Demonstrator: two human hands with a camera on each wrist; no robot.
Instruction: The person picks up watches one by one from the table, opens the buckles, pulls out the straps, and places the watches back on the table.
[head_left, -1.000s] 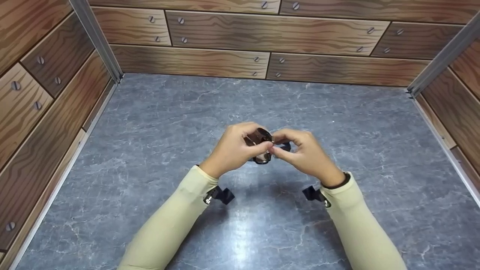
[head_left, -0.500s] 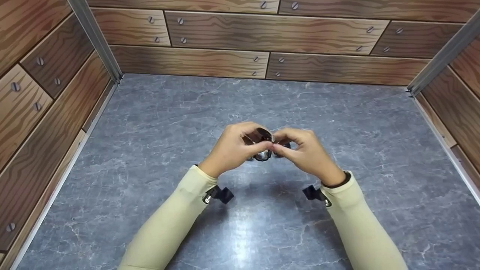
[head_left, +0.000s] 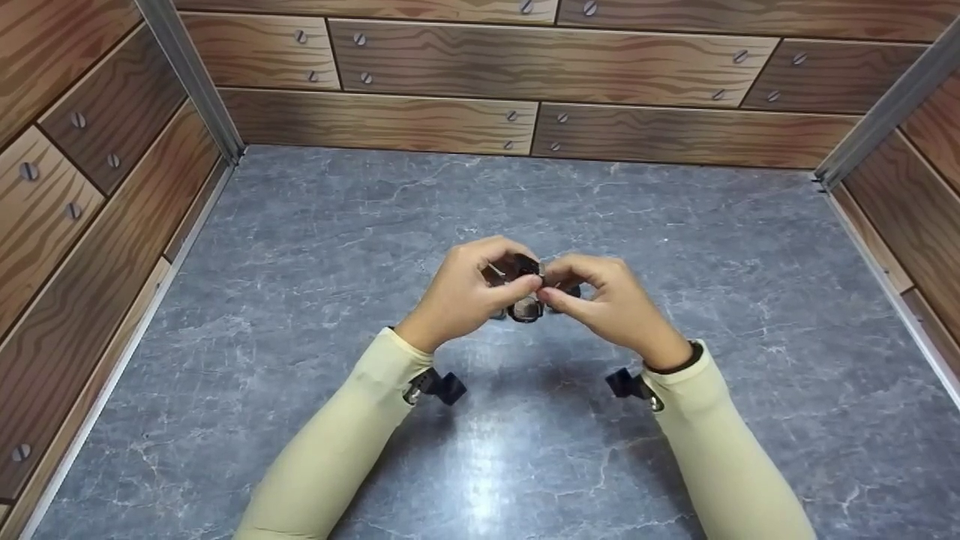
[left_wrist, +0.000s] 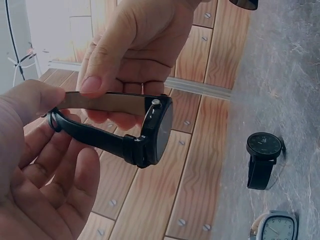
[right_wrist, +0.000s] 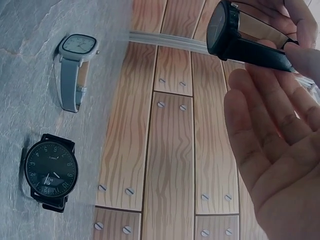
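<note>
A black wristwatch (left_wrist: 162, 132) with a tan-lined leather strap is held in the air, its dial end hanging toward the table. Its two strap halves come together at the fingers. My left hand (head_left: 474, 289) pinches the strap ends between thumb and fingers, and my right hand (head_left: 600, 300) pinches the strap beside it, the two thumbs close together. In the right wrist view the watch's dark dial (right_wrist: 217, 27) faces away from the hands. The buckle end is partly hidden by fingers.
On the grey marbled table (head_left: 337, 300) below lie a squarish watch (right_wrist: 77, 45) with a grey-blue strap and a round black watch (right_wrist: 51, 170). A dark brown curved item (left_wrist: 245, 4) is cut off at the left wrist view's edge. Wood-patterned walls (head_left: 555, 67) enclose the table.
Both hands stay in nearly the same place. The left hand has shifted slightly away from the body, its thumb has moved up a little, and the held watch has turned a bit.
</note>
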